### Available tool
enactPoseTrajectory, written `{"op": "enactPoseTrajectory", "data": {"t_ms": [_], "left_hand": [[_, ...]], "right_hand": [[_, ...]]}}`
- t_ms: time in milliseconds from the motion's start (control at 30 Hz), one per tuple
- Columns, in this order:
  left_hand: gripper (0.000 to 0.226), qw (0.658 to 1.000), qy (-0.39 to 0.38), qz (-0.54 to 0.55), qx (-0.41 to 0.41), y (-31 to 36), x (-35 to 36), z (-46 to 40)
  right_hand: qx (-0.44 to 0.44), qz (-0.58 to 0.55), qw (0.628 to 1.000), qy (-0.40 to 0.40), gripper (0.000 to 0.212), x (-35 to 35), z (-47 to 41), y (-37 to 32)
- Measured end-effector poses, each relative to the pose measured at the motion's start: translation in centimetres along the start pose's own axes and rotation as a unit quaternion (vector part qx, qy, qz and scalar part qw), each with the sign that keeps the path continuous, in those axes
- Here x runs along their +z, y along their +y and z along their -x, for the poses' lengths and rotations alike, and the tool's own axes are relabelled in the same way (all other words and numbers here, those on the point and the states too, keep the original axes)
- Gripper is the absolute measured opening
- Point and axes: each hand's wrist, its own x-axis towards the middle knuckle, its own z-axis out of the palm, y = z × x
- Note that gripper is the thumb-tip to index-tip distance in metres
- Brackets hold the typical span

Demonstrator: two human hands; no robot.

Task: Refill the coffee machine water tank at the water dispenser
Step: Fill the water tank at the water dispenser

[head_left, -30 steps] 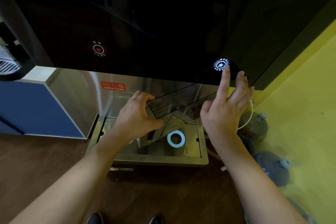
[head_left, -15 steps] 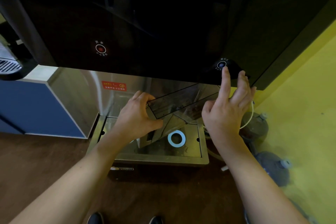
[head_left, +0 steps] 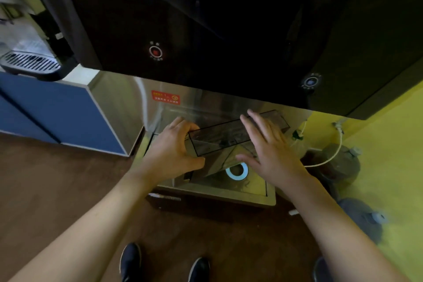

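The clear, smoky water tank (head_left: pixel 219 138) sits tilted in the steel bay of the black water dispenser (head_left: pixel 229 30). My left hand (head_left: pixel 174 151) grips the tank's left end. With fingers spread, my right hand (head_left: pixel 270 149) hovers over the tank's right part; whether it touches the tank, I cannot tell. Up on the dispenser's front the blue-ringed button (head_left: pixel 310 82) glows dimly on the right, and a red button (head_left: pixel 155 52) sits on the left. Below the tank lies the steel drip tray (head_left: pixel 256 192) with a white-blue ring (head_left: pixel 237 171).
A coffee machine with a slotted drip grate (head_left: pixel 29 64) stands on a blue cabinet (head_left: pixel 57 112) at the left. Dark water jugs (head_left: pixel 338 162) and a thin hose (head_left: pixel 336 151) crowd the yellow wall (head_left: pixel 389 167) at the right. My shoes (head_left: pixel 130 261) stand on the brown floor.
My right hand left the blue-ringed button and dropped to the tank; the button's glow dimmed. The view tilted downward. My left hand kept its grip.
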Motion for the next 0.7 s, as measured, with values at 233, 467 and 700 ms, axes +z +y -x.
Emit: {"op": "enactPoseTrajectory", "data": {"t_ms": [233,467,700], "left_hand": [[0.059,1.000,-0.001,-0.005,-0.022,-2.9,-2.8,2.6],[0.057,1.000,-0.008,-0.005,-0.025,-8.6,-9.5,5.5],[0.052,0.996,0.010,0.001,-0.092,-17.8,-19.4,10.5]], "right_hand": [[-0.054,-0.018,0.993,-0.102,0.084,1.1,-4.1,-3.6],[-0.069,-0.068,0.984,-0.150,0.083,1.2,-9.3,-11.6],[-0.129,-0.083,0.976,-0.153,0.076,2.8,-16.8,-24.8]]}}
